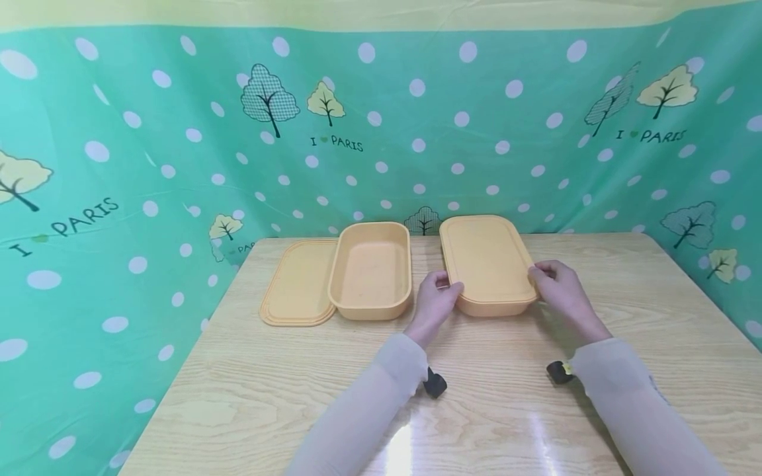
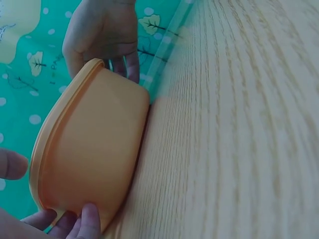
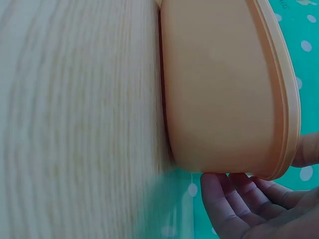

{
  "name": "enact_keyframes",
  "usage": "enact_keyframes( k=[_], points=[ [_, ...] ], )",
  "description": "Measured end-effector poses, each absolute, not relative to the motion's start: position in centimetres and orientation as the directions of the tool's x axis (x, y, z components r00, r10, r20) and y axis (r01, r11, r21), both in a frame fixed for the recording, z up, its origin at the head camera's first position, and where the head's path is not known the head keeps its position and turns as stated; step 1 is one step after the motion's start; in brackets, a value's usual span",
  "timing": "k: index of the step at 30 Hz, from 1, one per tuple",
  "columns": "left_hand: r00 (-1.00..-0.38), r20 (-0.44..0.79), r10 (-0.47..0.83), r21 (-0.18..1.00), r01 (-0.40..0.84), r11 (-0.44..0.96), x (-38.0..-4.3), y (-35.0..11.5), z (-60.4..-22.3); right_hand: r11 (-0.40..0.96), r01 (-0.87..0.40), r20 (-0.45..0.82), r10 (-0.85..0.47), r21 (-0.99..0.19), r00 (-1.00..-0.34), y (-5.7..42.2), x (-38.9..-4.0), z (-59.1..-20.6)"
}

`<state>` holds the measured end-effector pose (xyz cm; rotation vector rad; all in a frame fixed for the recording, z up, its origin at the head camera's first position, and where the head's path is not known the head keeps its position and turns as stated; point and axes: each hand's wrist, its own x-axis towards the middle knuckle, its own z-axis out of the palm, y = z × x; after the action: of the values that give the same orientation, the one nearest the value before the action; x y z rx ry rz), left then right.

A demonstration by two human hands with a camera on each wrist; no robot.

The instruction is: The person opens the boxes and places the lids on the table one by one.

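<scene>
A yellow-orange rectangular food container [image 1: 497, 309] with rounded corners stands on the table, its matching flat lid [image 1: 488, 254] on top. My left hand [image 1: 436, 301] holds its left side near the front corner, thumb at the lid's edge and fingers [image 2: 90, 219] against the wall. At the right side, my right hand [image 1: 561, 285] grips it with the thumb [image 3: 306, 150] by the rim and fingers [image 3: 224, 204] curled against the side wall. In both wrist views the container's underside lies close along the table surface.
To the left stands a second container [image 1: 370, 311] of the same kind, uncovered, with nothing inside. Another lid [image 1: 297, 284] lies flat beside it, partly behind its left wall. A green dotted cloth [image 1: 381, 132] hangs along the back and sides of the wooden table [image 1: 476, 396].
</scene>
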<state>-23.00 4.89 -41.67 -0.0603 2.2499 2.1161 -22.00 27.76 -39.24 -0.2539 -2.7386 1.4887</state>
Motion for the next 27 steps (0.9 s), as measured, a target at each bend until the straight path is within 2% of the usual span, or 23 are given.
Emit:
enact_keyframes(
  k=[27],
  points=[
    [-0.998, -0.057, -0.016, 0.996, -0.058, 0.071, -22.58, 4.84, -41.10, 0.525, 0.135, -0.075, 0.134, -0.840, -0.988, 27.66, -21.99, -39.22]
  ],
)
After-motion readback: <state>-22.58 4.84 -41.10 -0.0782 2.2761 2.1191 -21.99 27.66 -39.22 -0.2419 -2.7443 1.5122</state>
